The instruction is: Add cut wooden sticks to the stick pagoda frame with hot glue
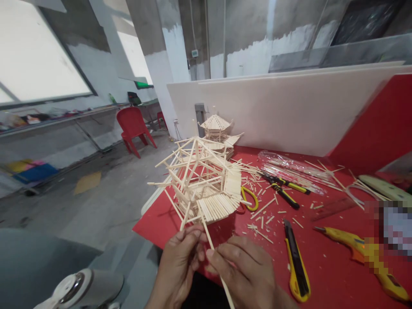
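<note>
Stick pinched low at the near edge of the red table, slanting up to the fanned lower roof of the stick model. Left hand curled, fingertips closed on the stick from the left. Right hand clamped on it from the right, thumb on top. Just right of the hands, 1 yellow utility knife. Farther back, yellow-handled scissors, pliers and scattered offcuts. Behind the model, 1 smaller pagoda near the white board.
</note>
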